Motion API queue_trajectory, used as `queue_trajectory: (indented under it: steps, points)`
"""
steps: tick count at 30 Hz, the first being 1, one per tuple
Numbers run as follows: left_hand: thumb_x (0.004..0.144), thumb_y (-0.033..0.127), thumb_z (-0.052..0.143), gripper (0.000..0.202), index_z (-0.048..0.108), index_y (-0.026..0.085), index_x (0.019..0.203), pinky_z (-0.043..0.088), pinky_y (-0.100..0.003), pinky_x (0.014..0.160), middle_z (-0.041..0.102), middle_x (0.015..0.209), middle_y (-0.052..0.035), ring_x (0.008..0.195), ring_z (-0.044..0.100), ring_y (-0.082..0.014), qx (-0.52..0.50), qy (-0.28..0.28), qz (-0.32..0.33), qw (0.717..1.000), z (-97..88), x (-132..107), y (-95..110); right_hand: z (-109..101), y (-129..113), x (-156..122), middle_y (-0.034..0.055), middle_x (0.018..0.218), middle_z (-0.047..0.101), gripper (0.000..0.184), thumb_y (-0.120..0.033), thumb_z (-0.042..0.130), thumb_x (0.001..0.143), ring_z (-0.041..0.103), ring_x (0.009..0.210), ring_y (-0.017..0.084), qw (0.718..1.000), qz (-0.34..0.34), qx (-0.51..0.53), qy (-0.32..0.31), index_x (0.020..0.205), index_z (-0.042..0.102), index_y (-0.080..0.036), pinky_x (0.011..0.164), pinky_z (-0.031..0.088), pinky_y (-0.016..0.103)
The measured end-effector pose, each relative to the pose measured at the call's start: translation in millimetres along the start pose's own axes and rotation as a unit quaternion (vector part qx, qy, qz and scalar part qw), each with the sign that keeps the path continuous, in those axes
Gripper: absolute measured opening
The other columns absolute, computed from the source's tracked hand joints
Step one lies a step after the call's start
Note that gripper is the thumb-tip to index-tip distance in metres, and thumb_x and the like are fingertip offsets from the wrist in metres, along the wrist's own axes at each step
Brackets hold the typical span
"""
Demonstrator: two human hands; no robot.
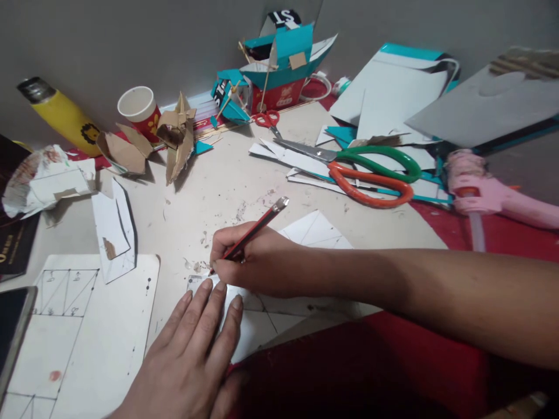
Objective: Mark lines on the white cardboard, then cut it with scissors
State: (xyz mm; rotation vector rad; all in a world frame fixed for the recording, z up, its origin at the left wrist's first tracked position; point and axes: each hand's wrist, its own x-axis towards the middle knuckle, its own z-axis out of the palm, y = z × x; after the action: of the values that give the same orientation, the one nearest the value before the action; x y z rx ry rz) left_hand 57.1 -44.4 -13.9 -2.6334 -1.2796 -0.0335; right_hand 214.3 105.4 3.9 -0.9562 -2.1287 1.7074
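Observation:
My right hand [248, 259] is closed around a red and black pencil [267, 222], its tip down at the near edge of a white card sheet [257, 331]. Ruled pencil lines cross this sheet, and my forearm covers part of it. My left hand [192, 349] lies flat with fingers spread, pressing on the sheet just below the pencil tip. Under the left fingertips shows the end of a clear strip, perhaps a ruler [194, 281]. To the left is another white card [117, 326] drawn with rectangles and triangles.
Large scissors [371, 174] with green and orange handles lie on card scraps. A pink glue gun [476, 183] rests at right. Behind stand a paper boat model [279, 64], a paper cup [140, 107] and a yellow bottle [65, 116]. A phone [15, 337] sits at the left edge.

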Motion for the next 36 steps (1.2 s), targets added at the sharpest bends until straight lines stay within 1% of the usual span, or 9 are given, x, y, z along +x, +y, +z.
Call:
queue_trajectory:
  steps: [8,12,17,20,22,27,36]
  points:
    - [0.088,0.041,0.053,0.059,0.051,0.009,0.137,0.043,-0.044,0.098,0.056,0.139,-0.0204,0.128,0.051,-0.0352,0.005,0.003,0.005,1.0,1.0,1.3,-0.3,-2.9,-1.1,-0.5,-0.0047,0.061,0.056,0.011,-0.007,0.055,0.068,0.05,0.059,0.007,1.0,0.0,0.007,-0.014,0.062,0.055,-0.016,0.052,0.04,0.016]
    - [0.09,0.043,0.051,0.058,0.052,0.009,0.137,0.043,-0.044,0.098,0.057,0.138,-0.0202,0.127,0.052,-0.0347,0.01,0.004,0.008,1.0,-0.6,0.5,-0.6,-4.2,-1.7,-0.6,-0.0051,0.059,0.054,0.01,-0.007,0.055,0.068,0.048,0.058,0.007,1.0,0.012,0.006,-0.021,0.063,0.055,-0.016,0.049,0.038,0.015]
    - [0.09,0.043,0.052,0.058,0.051,0.009,0.137,0.042,-0.043,0.098,0.056,0.139,-0.0202,0.129,0.05,-0.0347,0.004,0.001,0.008,1.0,-1.8,1.5,-0.9,-7.3,-4.3,-2.1,-0.0054,0.057,0.053,0.01,-0.007,0.054,0.067,0.046,0.057,0.008,0.999,0.007,-0.005,-0.032,0.064,0.054,-0.017,0.047,0.038,0.016]
    - [0.091,0.042,0.051,0.057,0.051,0.009,0.137,0.042,-0.043,0.098,0.055,0.139,-0.0203,0.128,0.05,-0.0347,0.005,0.003,0.007,1.0,-1.7,2.2,-1.2,-9.7,-8.2,-2.9,-0.0053,0.058,0.053,0.01,-0.007,0.054,0.067,0.046,0.056,0.008,0.999,0.003,-0.025,-0.037,0.064,0.054,-0.017,0.048,0.038,0.017]
    - [0.09,0.043,0.052,0.057,0.052,0.009,0.137,0.042,-0.043,0.098,0.056,0.138,-0.0201,0.128,0.051,-0.0347,0.006,0.004,0.007,1.0,-1.6,2.3,-1.4,-11.3,-11.1,-3.0,-0.0051,0.058,0.053,0.012,-0.005,0.053,0.067,0.046,0.056,0.007,0.998,-0.004,-0.057,-0.04,0.063,0.053,-0.017,0.05,0.038,0.017]
    - [0.089,0.042,0.053,0.057,0.053,0.01,0.136,0.043,-0.043,0.098,0.057,0.138,-0.0191,0.127,0.052,-0.0342,0.009,0.0,0.005,1.0,-2.0,2.0,-2.3,-15.3,-13.6,-3.8,-0.0049,0.058,0.051,0.019,-0.001,0.053,0.068,0.045,0.056,0.007,0.99,-0.044,-0.127,-0.049,0.059,0.047,-0.016,0.053,0.036,0.017]
    - [0.09,0.047,0.052,0.059,0.051,0.01,0.137,0.043,-0.043,0.098,0.056,0.138,-0.0192,0.13,0.049,-0.0345,0.008,0.003,0.006,1.0,-1.4,2.5,-3.0,-20.3,-16.3,-8.0,-0.0063,0.058,0.046,0.024,0.002,0.053,0.069,0.042,0.055,0.006,0.985,-0.066,-0.142,-0.071,0.058,0.043,-0.017,0.057,0.035,0.019]
